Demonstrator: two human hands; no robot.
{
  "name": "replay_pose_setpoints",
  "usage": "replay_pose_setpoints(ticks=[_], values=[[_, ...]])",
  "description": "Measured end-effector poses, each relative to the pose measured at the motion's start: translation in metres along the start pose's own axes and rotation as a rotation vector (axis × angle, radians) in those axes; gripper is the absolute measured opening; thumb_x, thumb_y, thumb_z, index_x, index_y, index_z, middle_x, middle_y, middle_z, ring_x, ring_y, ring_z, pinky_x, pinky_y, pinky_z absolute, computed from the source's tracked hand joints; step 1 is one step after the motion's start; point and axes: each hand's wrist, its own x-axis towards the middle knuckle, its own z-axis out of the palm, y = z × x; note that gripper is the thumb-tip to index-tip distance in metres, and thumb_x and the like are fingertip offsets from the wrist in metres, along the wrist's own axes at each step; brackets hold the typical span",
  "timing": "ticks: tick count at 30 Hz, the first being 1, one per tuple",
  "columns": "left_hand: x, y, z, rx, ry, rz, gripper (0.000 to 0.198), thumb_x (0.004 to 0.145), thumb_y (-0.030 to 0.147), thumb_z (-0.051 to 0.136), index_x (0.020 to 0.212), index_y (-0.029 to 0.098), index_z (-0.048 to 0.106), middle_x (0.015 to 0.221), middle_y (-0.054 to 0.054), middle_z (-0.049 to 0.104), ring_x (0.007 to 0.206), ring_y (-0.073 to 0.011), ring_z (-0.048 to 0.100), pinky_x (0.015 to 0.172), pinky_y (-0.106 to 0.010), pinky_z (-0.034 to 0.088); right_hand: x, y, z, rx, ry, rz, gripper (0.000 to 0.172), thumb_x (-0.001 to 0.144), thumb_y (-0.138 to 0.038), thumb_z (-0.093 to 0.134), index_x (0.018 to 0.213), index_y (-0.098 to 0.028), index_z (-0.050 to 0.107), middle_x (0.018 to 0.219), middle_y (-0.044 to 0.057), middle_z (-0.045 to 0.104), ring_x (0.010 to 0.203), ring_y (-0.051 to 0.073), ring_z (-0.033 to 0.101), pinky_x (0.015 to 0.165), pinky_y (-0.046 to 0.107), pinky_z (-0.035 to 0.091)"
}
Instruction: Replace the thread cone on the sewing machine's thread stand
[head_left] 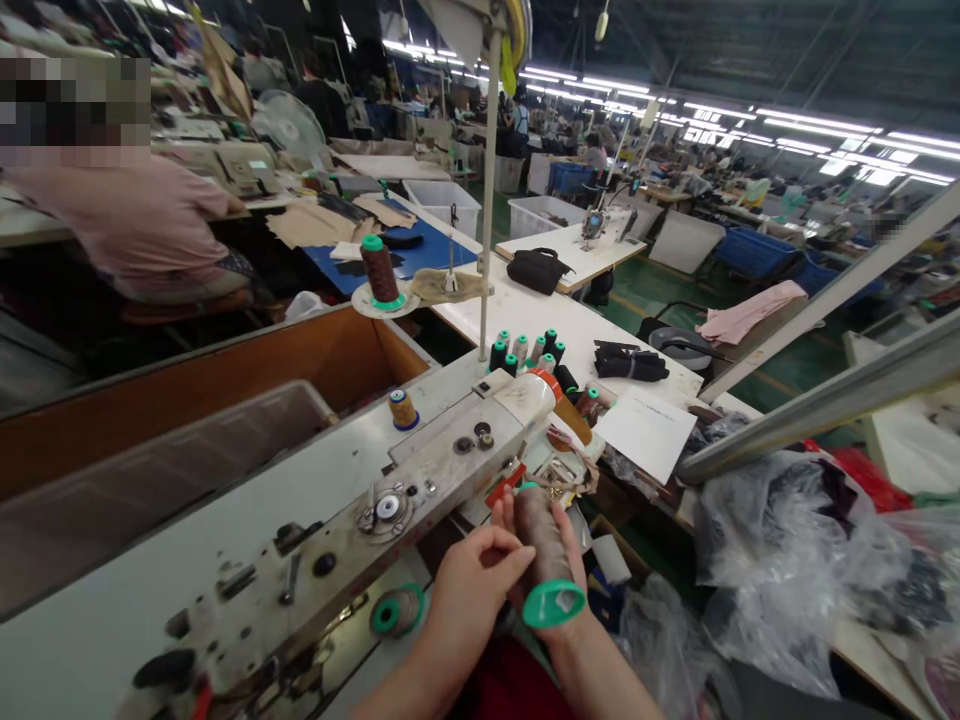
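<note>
Busy sewing floor point(637, 280), and over the bench point(97, 590) a big brown thread spool point(541, 545) clenched in the right grip point(571, 575), left grip point(469, 590) just beside it, hold unclear. Risk: slippery hold, spool dropped on the sewing machine point(315, 540).

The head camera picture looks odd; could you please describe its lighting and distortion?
In the head view, ceiling strip lights glare, the wide lens bends the edges of the workbench, and a pixelated block covers the head of the seated person.

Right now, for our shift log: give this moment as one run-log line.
left hand: beside thread spool | right hand: holding thread spool | near: sewing machine
</note>
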Motion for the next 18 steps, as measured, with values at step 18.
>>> replay_pose_setpoints(ticks=[18], values=[[-0.034,-0.080,-0.013,-0.203,0.313,-0.392,0.033,0.060,0.030,0.078,0.082,0.018,0.056,0.079,-0.005,0.067,0.081,-0.0249,0.066,0.075,-0.035,0.050,-0.020,0.077,-0.042,-0.203,0.161,0.342,0.053,0.072,-0.061,0.069,0.093,-0.013,0.070,0.085,0.008,0.071,0.095,0.027,0.067,0.082,0.039,0.054]])
